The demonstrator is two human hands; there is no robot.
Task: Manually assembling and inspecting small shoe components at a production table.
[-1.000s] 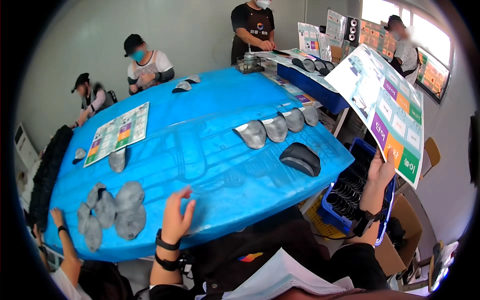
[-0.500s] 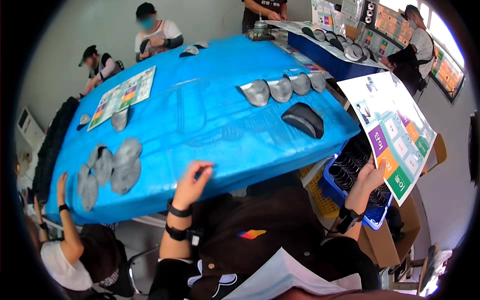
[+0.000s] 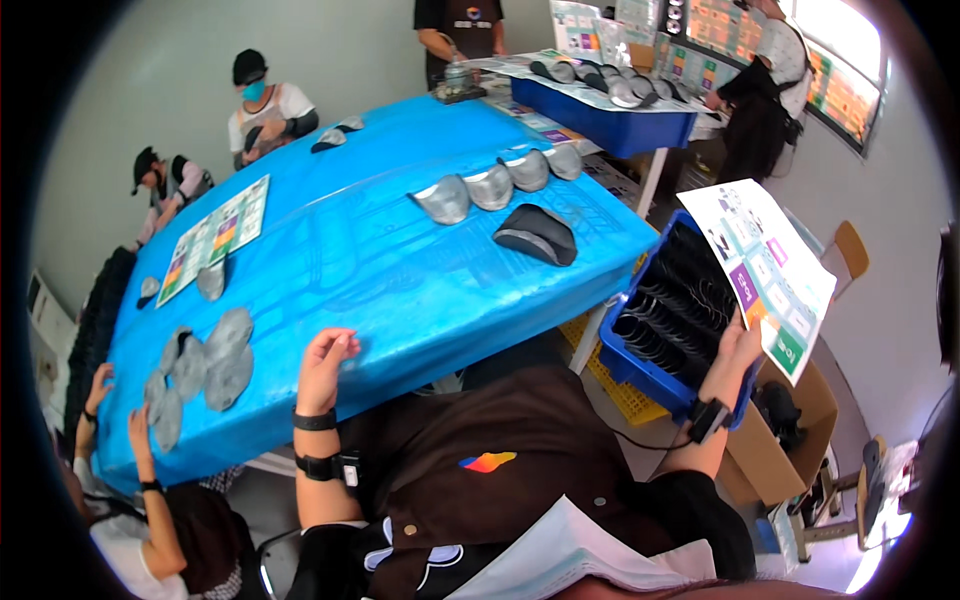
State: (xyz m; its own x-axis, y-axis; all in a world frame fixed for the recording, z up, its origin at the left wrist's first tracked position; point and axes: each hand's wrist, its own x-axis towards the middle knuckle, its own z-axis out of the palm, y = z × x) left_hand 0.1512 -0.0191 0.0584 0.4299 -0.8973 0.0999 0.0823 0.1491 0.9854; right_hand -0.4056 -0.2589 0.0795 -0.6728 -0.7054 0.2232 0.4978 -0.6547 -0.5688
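My right hand (image 3: 738, 350) grips the lower left edge of a printed sheet (image 3: 768, 265) with coloured blocks. The sheet is held up to the right of the table, partly over the blue crate. My left hand (image 3: 325, 368), its fingers loosely bent, hovers by the near edge of the blue-covered table (image 3: 400, 330) with nothing visible in it. Beyond it on the table lie a black and grey curved pad (image 3: 537, 236) and a row of several grey cup-shaped pieces (image 3: 489, 187). Flat grey rounded pieces (image 3: 230, 375) are clustered at the left.
A blue crate (image 3: 615, 345) of stacked black curved parts stands right of the table, beside a cardboard box (image 3: 765, 460) and a yellow basket (image 3: 635, 402). Another printed sheet (image 3: 215, 238) lies on the table. A co-worker's hands (image 3: 140, 432) are at the near left edge; others work farther back.
The whole view has shifted, so the table sits farther left and more of the blue crate shows. The sheet is still in my right hand, now lower. My left hand stays near the table edge.
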